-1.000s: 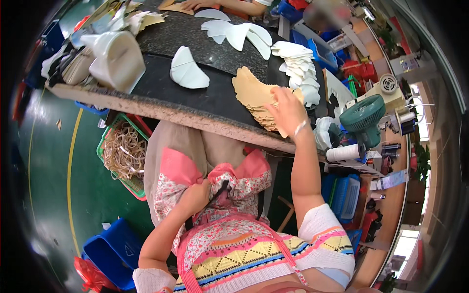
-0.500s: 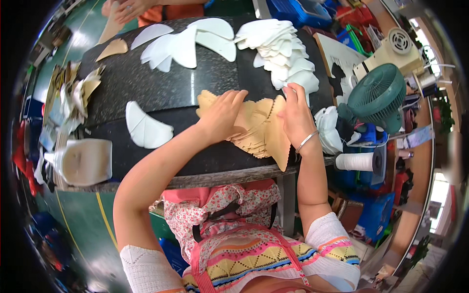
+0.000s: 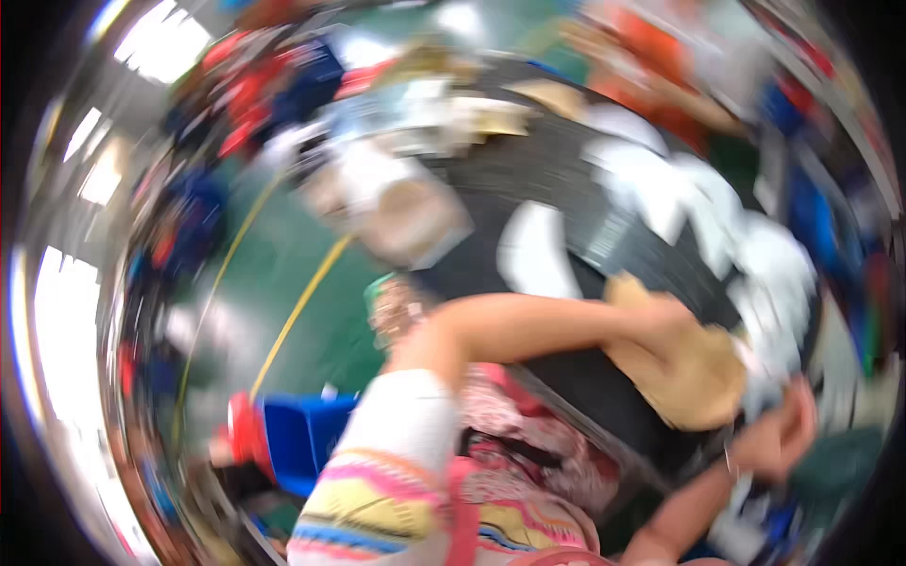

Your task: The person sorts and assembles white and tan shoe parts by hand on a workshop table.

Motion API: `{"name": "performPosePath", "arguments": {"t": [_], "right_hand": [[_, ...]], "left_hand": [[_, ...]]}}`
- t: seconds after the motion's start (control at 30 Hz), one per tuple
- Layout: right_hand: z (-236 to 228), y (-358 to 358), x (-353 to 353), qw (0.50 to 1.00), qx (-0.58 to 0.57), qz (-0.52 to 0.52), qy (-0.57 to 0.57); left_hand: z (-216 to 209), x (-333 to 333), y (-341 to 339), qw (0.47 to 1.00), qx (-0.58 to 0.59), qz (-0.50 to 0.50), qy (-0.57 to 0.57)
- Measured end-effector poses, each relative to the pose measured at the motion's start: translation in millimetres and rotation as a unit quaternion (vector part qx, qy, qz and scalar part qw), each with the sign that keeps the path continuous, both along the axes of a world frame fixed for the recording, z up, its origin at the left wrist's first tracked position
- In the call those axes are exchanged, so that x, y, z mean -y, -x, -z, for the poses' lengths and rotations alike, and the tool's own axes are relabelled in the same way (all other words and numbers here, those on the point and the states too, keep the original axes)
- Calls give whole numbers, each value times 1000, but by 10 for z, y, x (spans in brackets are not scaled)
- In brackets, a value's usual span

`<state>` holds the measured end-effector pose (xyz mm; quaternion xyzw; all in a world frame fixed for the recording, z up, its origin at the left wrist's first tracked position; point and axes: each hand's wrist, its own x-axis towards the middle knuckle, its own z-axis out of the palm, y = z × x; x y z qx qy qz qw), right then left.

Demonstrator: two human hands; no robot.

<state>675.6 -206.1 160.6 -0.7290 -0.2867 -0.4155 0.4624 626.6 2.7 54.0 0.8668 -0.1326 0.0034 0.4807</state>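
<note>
The view is smeared by motion. On the dark tabletop lies a stack of tan, curved, cut sheet pieces (image 3: 703,382), near the table's right end. My left hand (image 3: 663,330) rests on this stack from its left side; its fingers are too blurred to make out. Just past the stack's right end is my right hand (image 3: 776,436), apart from the tan pieces, with a bracelet at the wrist. Whether it holds anything does not show. White curved pieces (image 3: 774,283) lie in an overlapping heap beyond the stack.
A single white curved piece (image 3: 538,253) lies left of my left hand. More white pieces (image 3: 642,184) fan out farther back. A translucent plastic container (image 3: 411,212) stands at the table's left edge. Another person in orange (image 3: 651,71) is across the table. A blue chair (image 3: 307,439) stands lower left.
My head has swung left, so the whole table appears turned and farther right. My right hand has come off the tan stack; my left hand stays on it.
</note>
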Motion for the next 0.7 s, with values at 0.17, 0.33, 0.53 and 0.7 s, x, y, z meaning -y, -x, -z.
{"name": "performPosePath", "arguments": {"t": [0.17,0.33,0.53,0.7], "right_hand": [[139,66,-46,874,76,-441,-189],[-63,487,-364,956,-220,-166,97],[33,292,-863,796,-480,-321,183],[262,34,-626,763,-498,-258,321]], "left_hand": [[381,70,-368,963,-85,-200,-160],[448,21,-48,888,197,-248,-332],[-29,-357,180,970,62,-70,224],[-508,-448,334,870,85,-109,473]]}}
